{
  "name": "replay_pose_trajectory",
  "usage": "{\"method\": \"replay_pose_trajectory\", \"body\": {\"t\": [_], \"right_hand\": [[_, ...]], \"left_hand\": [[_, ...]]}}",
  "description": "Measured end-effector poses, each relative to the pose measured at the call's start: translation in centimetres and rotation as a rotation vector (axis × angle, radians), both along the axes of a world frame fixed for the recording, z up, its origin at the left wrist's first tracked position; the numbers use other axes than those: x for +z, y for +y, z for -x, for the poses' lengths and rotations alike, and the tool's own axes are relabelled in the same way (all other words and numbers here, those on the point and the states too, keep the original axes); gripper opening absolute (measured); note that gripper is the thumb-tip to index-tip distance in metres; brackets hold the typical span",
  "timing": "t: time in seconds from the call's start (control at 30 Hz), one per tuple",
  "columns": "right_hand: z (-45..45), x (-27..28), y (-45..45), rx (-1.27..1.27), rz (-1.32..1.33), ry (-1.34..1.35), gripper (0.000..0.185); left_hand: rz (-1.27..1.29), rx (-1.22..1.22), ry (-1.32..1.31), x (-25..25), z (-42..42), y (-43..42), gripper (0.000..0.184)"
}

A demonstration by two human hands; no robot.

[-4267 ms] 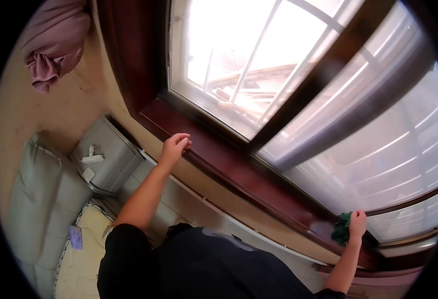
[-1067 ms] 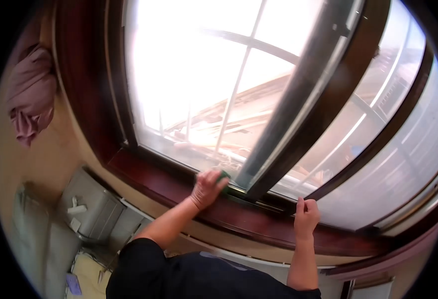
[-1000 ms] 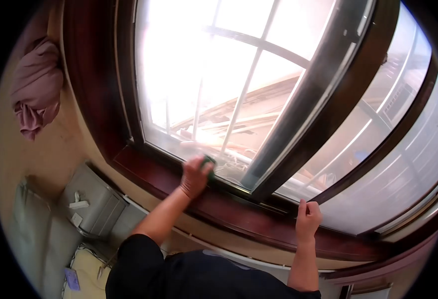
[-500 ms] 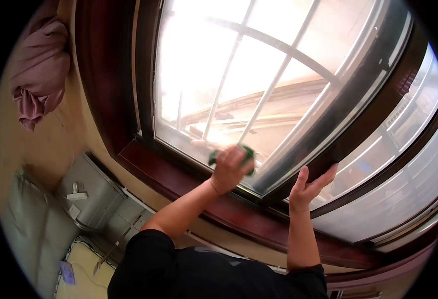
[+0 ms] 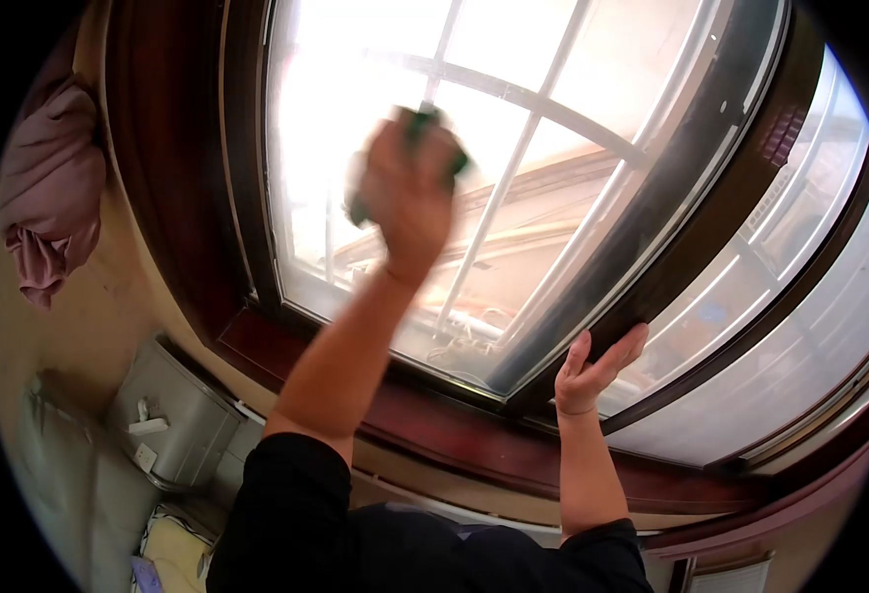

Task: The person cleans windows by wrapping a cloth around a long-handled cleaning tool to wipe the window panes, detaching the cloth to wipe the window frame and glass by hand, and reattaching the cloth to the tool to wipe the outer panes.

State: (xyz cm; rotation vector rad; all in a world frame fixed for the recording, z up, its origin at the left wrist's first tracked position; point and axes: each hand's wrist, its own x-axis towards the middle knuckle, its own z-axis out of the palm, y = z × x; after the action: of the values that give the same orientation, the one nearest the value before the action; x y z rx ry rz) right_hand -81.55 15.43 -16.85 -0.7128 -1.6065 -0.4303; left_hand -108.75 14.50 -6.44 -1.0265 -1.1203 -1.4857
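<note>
My left hand (image 5: 412,203) is raised against the bright window pane (image 5: 355,287), its fingers closed on a green cloth (image 5: 421,121). Motion smears both hand and cloth, and parts of the cloth show past the fingers on either side. Lower down and to the right, my right hand (image 5: 598,374) rests on the dark window frame (image 5: 687,259), thumb and fingers stretched apart. Nothing shows in that hand.
Pale bars (image 5: 514,178) cross behind the glass. A dark red sill (image 5: 454,435) runs below the window. A knotted mauve curtain (image 5: 54,188) hangs at the left, above a grey padded headboard (image 5: 69,474) and a grey bedside cabinet (image 5: 182,410).
My left hand has moved the green cloth up and slightly left across the pane. My right hand stays on the frame. The view has shifted slightly.
</note>
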Motion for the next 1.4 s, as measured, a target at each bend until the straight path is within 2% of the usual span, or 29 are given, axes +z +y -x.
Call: {"method": "replay_pose_trajectory", "body": {"t": [0.03, 0.13, 0.2, 0.23, 0.3, 0.33, 0.4, 0.47, 0.5, 0.53, 0.57, 0.6, 0.67, 0.73, 0.8, 0.83, 0.87, 0.9, 0.93, 0.97, 1.03, 1.07, 1.13, 1.17, 1.2, 1.27, 1.33, 1.4], "right_hand": [[-0.2, -0.1, -0.1, -0.004, -0.002, -0.002, 0.067], [-0.5, 0.1, -0.3, -0.01, 0.015, -0.024, 0.067], [-0.9, 0.3, -0.5, 0.009, 0.043, -0.061, 0.067], [-0.9, 0.3, -0.3, 0.002, 0.035, -0.048, 0.067], [-0.6, -0.1, 0.0, 0.033, 0.03, -0.018, 0.067], [-0.4, -0.3, 0.0, 0.042, 0.022, -0.009, 0.067], [-0.4, -0.2, 0.1, 0.017, 0.009, -0.01, 0.066], [-0.5, -0.2, 0.0, 0.01, 0.008, -0.019, 0.067], [-0.6, -0.3, 0.0, -0.006, 0.012, -0.024, 0.067], [-0.7, -0.6, 0.0, -0.015, 0.021, -0.03, 0.067], [-0.8, -0.7, 0.0, -0.025, 0.039, -0.042, 0.067], [-0.9, -0.6, 0.0, -0.041, 0.041, -0.042, 0.07], [-0.9, -0.4, -0.2, -0.051, 0.05, -0.05, 0.07], [-1.2, -0.2, -0.2, -0.046, 0.055, -0.053, 0.07], [-1.5, -0.3, 0.3, -0.041, 0.008, -0.099, 0.071], [-1.4, -0.4, 0.3, -0.039, 0.008, -0.091, 0.07], [-1.1, -0.2, 0.3, -0.036, 0.004, -0.083, 0.07], [-0.9, 0.0, 0.0, -0.021, 0.004, -0.07, 0.069], [-0.8, 0.0, -0.1, -0.009, 0.004, -0.055, 0.067], [-0.9, 0.0, 0.0, -0.015, -0.001, -0.048, 0.067], [-1.0, -0.1, 0.3, 0.006, -0.028, -0.072, 0.067], [-1.0, -0.2, 0.2, -0.001, -0.03, -0.063, 0.067], [-1.0, 0.0, 0.0, -0.027, -0.021, -0.068, 0.067], [-1.1, 0.1, -0.1, -0.038, -0.024, -0.068, 0.067], [-1.0, 0.1, -0.1, -0.025, -0.014, -0.061, 0.067], [-0.8, 0.1, -0.4, -0.011, -0.006, -0.047, 0.067], [-1.1, 0.1, -0.4, -0.037, 0.015, -0.077, 0.068], [-1.3, 0.3, -0.2, -0.032, -0.015, -0.08, 0.067]], "left_hand": [[0.117, -0.055, 0.035, -2.0, -4.1, -0.8, 0.041], [0.195, -0.194, 0.586, -10.4, -6.2, -3.0, 0.038], [0.263, -0.089, 0.503, -16.0, -1.6, -3.0, 0.031], [0.248, -0.126, 0.361, -15.6, 1.1, -3.2, 0.031], [0.081, 0.004, 0.233, -12.4, 6.6, -2.4, 0.036], [0.06, -0.094, -0.014, -7.5, 7.0, -3.5, 0.042], [-0.052, -0.068, -0.261, 0.4, 7.3, -2.8, 0.043], [-0.167, -0.011, -0.207, 6.2, 4.3, -1.3, 0.044], [-0.049, -0.141, -0.135, 8.6, 1.3, -2.1, 0.038], [0.01, -0.126, 0.031, 8.4, -1.1, -1.2, 0.029], [0.485, -0.157, 0.059, 6.9, -4.2, -1.2, 0.023], [0.258, -0.238, 0.324, 4.7, -7.1, -1.8, 0.017], [0.073, -0.215, 0.717, -0.9, -7.4, -2.3, 0.014], [0.143, -0.203, 0.832, -4.9, -2.9, -2.6, 0.012], [0.408, 0.0, 0.705, -4.9, 3.2, -4.3, 0.016], [0.483, -0.027, 0.538, -2.6, 6.1, -5.2, 0.017], [0.437, 0.099, 0.329, -1.8, 10.7, -4.0, 0.02], [0.144, 0.222, 0.248, 1.8, 12.6, -5.0, 0.032], [0.112, 0.33, -0.024, 5.1, 14.1, -5.0, 0.043], [0.072, 0.204, -0.187, 8.6, 15.3, -4.5, 0.052], [-0.047, 0.247, -0.155, 13.8, 13.5, -3.1, 0.051], [-0.059, 0.161, -0.183, 15.9, 11.8, -2.4, 0.051], [-0.209, 0.058, -0.069, 18.7, 6.4, -0.8, 0.055], [-0.257, -0.049, 0.094, 19.0, 3.8, -0.3, 0.057], [-0.135, -0.19, 0.215, 18.3, 0.9, -0.5, 0.059], [-0.059, -0.227, 0.426, 12.9, -3.8, 0.4, 0.051], [0.18, -0.155, 0.759, 6.4, -4.9, -0.4, 0.04], [-0.006, -0.172, 0.991, 2.9, -1.0, -1.6, 0.036]]}}
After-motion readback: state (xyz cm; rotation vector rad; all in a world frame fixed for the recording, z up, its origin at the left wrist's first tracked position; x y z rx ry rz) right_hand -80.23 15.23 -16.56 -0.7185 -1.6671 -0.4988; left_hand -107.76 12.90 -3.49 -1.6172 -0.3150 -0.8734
